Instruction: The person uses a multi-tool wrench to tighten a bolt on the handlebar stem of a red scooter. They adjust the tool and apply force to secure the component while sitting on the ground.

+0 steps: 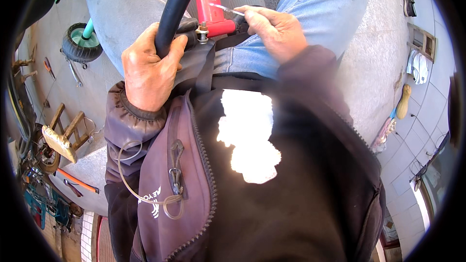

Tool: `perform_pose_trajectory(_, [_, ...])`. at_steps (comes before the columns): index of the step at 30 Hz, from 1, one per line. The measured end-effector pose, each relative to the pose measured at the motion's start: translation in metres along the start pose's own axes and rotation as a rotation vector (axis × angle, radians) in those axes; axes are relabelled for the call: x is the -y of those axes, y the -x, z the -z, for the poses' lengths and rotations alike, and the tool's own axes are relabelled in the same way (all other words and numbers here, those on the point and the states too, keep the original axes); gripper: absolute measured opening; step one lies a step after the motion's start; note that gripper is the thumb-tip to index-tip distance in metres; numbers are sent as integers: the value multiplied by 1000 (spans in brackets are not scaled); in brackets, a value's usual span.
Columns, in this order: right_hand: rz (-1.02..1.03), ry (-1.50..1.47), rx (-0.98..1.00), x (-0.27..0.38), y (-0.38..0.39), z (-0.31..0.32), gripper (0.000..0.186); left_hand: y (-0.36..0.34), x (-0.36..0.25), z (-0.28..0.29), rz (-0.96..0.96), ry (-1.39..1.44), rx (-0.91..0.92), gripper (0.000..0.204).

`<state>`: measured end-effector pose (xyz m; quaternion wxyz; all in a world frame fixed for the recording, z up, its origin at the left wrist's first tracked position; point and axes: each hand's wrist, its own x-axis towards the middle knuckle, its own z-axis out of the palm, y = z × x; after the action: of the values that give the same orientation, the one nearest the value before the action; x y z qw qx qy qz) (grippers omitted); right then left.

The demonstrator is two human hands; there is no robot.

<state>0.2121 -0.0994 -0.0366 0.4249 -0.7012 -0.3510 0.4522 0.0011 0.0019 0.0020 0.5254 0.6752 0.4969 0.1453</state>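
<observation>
My left hand (148, 70) is wrapped round the lower end of a black tube (175, 12), which rises at a slant and has a metal ring near its top. Just right of the tube is a red metal frame (208, 7) with white lettering, between my knees. An upright bolt with a nut (202, 33) sits at the frame's lower left end, close to my left fingers. In my right hand (279, 31), thumb and fingers pinch a slim silver metal tool (224, 8). Its tip reaches left across the red frame; its exact kind is unclear.
At left lie a small black wheel with a teal rim (82, 42), a screwdriver (49, 68), a wrench (75, 73) and a small wooden stool (60, 143). At right are a tan gourd (403, 102), a dark shoe (408, 2) and a wooden frame (422, 42).
</observation>
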Motion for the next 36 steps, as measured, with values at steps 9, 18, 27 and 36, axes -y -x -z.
perform_pose_trajectory(9, [223,630,33,30,11,-18,29,0,-3,1,-3,32,12,32])
perform_pose_trajectory(18, [390,881,52,51,14,-23,23,0,3,0,-39,9,6,32])
perform_pose_trajectory(27, [451,1047,130,61,4,-28,20,0,0,0,-25,1,-3,33])
perform_pose_trajectory(36, [463,1021,134,57,10,-21,22,0,3,0,-57,1,-2,33])
